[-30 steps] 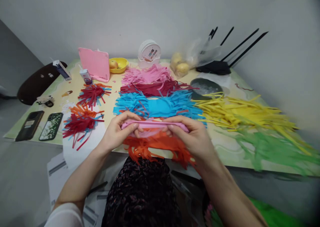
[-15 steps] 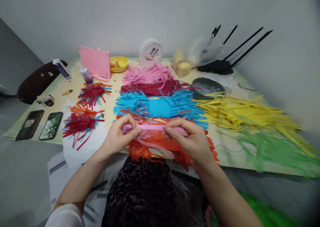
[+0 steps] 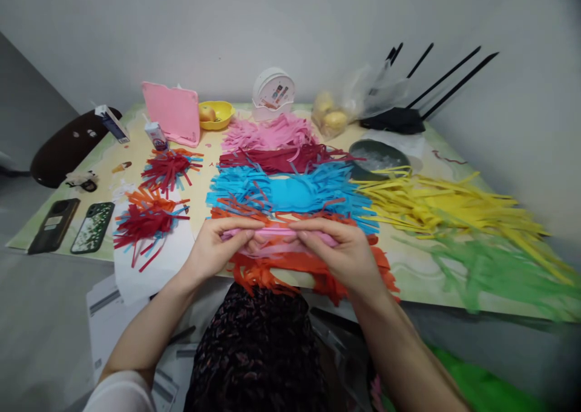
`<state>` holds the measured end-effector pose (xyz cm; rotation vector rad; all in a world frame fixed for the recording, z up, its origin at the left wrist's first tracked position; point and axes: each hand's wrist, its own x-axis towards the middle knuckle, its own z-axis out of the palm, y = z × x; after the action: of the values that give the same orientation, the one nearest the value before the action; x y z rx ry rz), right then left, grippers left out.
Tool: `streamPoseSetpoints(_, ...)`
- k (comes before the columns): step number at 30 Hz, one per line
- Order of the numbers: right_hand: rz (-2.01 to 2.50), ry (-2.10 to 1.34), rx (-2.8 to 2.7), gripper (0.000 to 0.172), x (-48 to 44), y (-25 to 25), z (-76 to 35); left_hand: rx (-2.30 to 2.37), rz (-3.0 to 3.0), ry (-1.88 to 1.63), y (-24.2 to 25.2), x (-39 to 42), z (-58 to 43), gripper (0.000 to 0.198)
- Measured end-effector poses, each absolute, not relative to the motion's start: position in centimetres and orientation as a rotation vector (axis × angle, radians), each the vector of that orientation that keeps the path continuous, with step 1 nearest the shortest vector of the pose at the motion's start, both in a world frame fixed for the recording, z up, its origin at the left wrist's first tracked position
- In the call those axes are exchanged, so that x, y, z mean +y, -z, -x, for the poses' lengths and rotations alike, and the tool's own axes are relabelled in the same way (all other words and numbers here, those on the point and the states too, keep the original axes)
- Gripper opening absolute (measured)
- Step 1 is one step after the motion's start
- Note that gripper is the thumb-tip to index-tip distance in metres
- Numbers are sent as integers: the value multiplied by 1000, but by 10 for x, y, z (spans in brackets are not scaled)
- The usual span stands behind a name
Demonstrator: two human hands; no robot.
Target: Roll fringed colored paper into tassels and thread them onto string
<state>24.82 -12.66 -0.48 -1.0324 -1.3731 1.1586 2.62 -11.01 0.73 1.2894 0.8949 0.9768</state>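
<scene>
Stretched level between my two hands is a pink paper strip point(image 3: 276, 232), held over the fringed orange paper point(image 3: 290, 259). My left hand point(image 3: 222, 242) pinches its left part between thumb and fingers. On the other side my right hand point(image 3: 338, 245) is closed on its right part, the index finger laid along the top. Just beyond the hands lies fringed blue paper point(image 3: 290, 194). Behind that come a dark red fringed bundle point(image 3: 285, 159) and a pink fringed bundle point(image 3: 272, 134).
Fringed yellow paper point(image 3: 445, 203) and green paper point(image 3: 503, 273) spread on the right. Two multicoloured tassels point(image 3: 147, 221) lie left, near two phones point(image 3: 93, 227). A pink tablet case point(image 3: 172, 112), a yellow bowl point(image 3: 222, 118) and a black router point(image 3: 394, 121) stand at the back.
The fingers of both hands have straightened along the pink strip and come closer together, covering more of it. A loose pink tail that hung below is less visible now.
</scene>
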Motion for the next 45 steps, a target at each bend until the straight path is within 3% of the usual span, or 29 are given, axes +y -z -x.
streamPoseSetpoints(4,947,-1164,-1360,11,-122,7,-249,846,-1210,-995,1,-107,-25,15)
streamPoseSetpoints(9,938,-1059,-1480,23,-118,8,-252,870,-1291,-964,10,-102,-21,14)
streamPoseSetpoints(15,841,-637,-1824,30,-123,-2,-252,847,-1897,-807,-20,-101,-8,16)
streamPoseSetpoints(20,662,-404,-2126,25,-129,-10,-255,836,-2295,-610,-32,-95,-14,15)
streamPoseSetpoints(24,845,-622,-2202,33,-124,-14,-265,924,-2535,-651,-14,-91,-19,17)
streamPoseSetpoints(27,1031,-1040,-2009,33,-110,-12,-266,918,-2737,-840,-2,-92,-19,19)
streamPoseSetpoints(33,807,-1859,-1631,31,-101,8,-243,844,-2595,-1102,15,-95,-12,19)
streamPoseSetpoints(41,821,-1525,-1393,26,-115,4,-226,1095,-1971,-1533,35,-104,-53,13)
streamPoseSetpoints(45,768,-1379,-1475,22,-103,-1,-231,986,-1607,-1469,23,-105,-71,17)
